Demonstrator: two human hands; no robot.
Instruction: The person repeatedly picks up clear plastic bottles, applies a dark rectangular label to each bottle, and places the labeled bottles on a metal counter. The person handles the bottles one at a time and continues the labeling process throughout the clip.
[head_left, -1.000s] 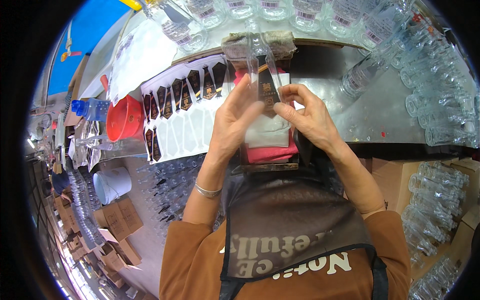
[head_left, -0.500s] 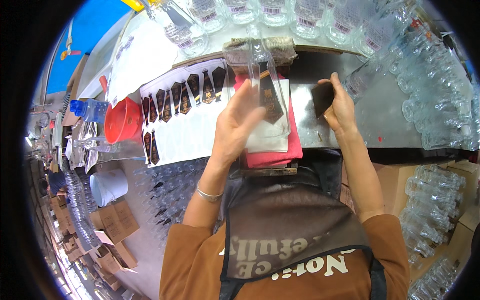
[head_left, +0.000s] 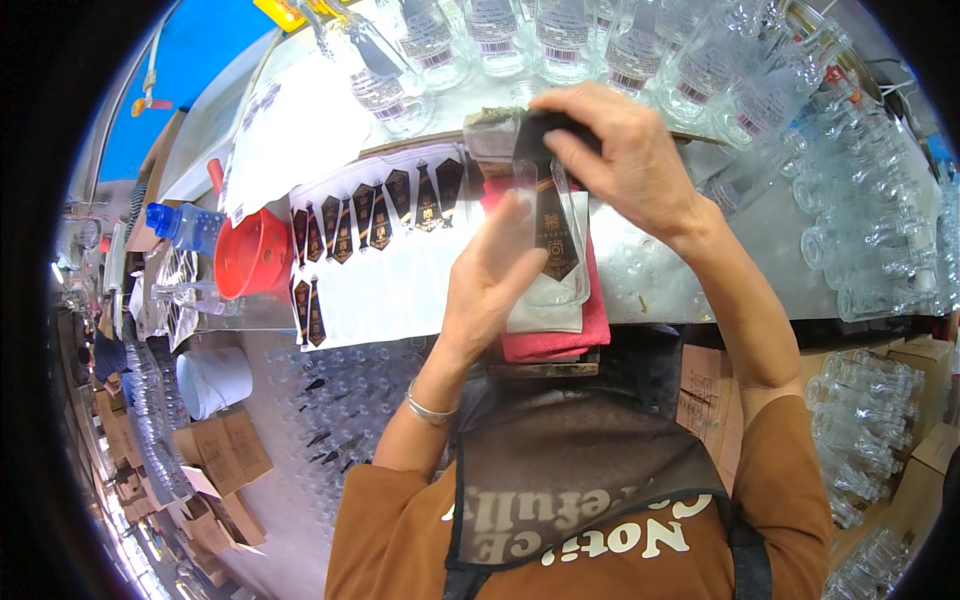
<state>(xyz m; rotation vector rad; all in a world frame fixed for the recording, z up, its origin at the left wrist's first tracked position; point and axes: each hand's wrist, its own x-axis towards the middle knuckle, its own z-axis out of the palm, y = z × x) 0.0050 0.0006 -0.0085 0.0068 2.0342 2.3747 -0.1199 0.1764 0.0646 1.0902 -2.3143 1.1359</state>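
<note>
A clear glass bottle [head_left: 570, 288] lies on its back on a white cloth [head_left: 545, 318] over a pink towel [head_left: 560, 346], its neck pointing away from me. On its face is a long black tie-shaped label [head_left: 559, 240] with gold marks. My right hand [head_left: 635, 160] holds a dark flat scraper [head_left: 545, 130] across the bottle's upper end, over the top of the label. Against the bottle's left side is my left hand [head_left: 490, 275], its thumb and fingers stretched apart and partly blurred; whether it presses the glass I cannot make out.
A label sheet [head_left: 385, 285] with several tie-shaped labels lies left, beside a red plastic bowl [head_left: 250, 262] and a blue-capped bottle [head_left: 190, 226]. Glass bottles [head_left: 565, 45] stand along the back; more glassware [head_left: 870, 220] crowds the right. Bottles and cardboard boxes [head_left: 228, 447] occupy the floor.
My right hand has swung left and forward, bringing the scraper from beside the bottle onto its upper end. My left hand stays at the bottle's left side. The view has shifted slightly.
</note>
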